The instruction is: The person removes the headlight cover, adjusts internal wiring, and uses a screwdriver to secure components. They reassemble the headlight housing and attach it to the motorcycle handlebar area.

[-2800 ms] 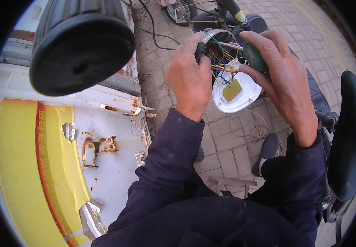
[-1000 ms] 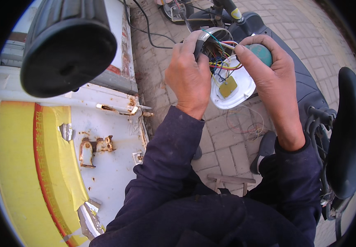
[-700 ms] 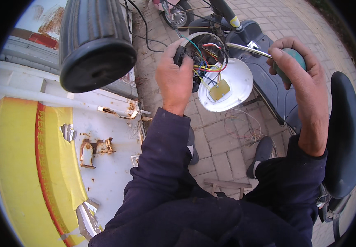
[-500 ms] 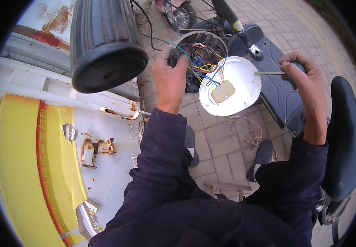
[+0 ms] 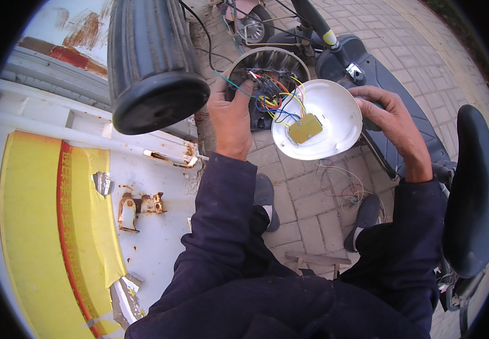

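Note:
My left hand (image 5: pixel 232 118) grips the left side of a round black housing (image 5: pixel 255 62), with thumb up near a bundle of coloured wires (image 5: pixel 272 90). These run into a white oval cover (image 5: pixel 340 118), which hangs open with its inside up and carries a small olive-yellow board (image 5: pixel 305 129). My right hand (image 5: pixel 388 116) is closed round the dark green handle of a screwdriver (image 5: pixel 371 113) at the cover's right edge; the shaft is out of sight.
A ribbed black handgrip (image 5: pixel 154 56) hangs close at upper left. A rusty white metal panel (image 5: pixel 142 243) with yellow sheeting flanks me. Right are a scooter deck (image 5: pixel 385 73) and black saddle (image 5: pixel 470 192). A pink vehicle (image 5: pixel 238 14) stands beyond; a wooden stool (image 5: pixel 318 260) is below.
My right hand with the screwdriver has moved from over the housing out right, then lower against the cover's edge. My left hand has shifted left and lower; more of the housing's interior shows.

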Demonstrator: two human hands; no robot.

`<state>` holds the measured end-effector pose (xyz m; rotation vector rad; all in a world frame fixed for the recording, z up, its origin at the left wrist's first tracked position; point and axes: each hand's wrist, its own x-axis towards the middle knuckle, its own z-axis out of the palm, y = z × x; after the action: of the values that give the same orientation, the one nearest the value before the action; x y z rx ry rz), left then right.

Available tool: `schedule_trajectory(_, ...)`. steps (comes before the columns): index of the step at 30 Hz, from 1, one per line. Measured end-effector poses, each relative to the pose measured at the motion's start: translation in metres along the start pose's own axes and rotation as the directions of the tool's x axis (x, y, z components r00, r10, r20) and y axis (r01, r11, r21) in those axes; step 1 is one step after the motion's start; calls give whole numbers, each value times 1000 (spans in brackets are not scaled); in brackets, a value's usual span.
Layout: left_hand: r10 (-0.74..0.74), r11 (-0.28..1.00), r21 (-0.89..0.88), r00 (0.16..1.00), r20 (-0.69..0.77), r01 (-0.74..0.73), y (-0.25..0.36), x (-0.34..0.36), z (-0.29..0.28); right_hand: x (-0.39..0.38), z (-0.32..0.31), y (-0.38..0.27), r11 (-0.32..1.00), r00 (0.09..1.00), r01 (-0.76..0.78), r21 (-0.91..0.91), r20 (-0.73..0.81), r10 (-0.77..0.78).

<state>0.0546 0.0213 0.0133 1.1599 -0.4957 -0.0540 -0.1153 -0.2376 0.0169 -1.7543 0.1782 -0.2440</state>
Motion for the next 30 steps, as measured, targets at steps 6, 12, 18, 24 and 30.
schedule_trajectory(6, 87, 996, 15, 996, -31, -87, -12, -3, 6, -5, 21, -32, 979, 938, 104, 173, 309, -155)
schedule_trajectory(12, -108, 985, -137, 994, -11, 106, -27, 1, -1, -9, 50, -38, 983, 944, 1, 185, 324, -62)
schedule_trajectory(18, -269, 853, -444, 960, 77, 275, -35, -4, 10, 3, 61, -28, 996, 966, 30, -82, -255, -50)
schedule_trajectory(24, -242, 862, -424, 961, 137, 277, -37, -13, 24, 3, 67, -19, 903, 921, 47, -428, -331, -205)
schedule_trajectory(30, -214, 887, -378, 961, 177, 267, -36, -16, 23, 6, 64, -21, 899, 954, -2, -437, -271, -130)
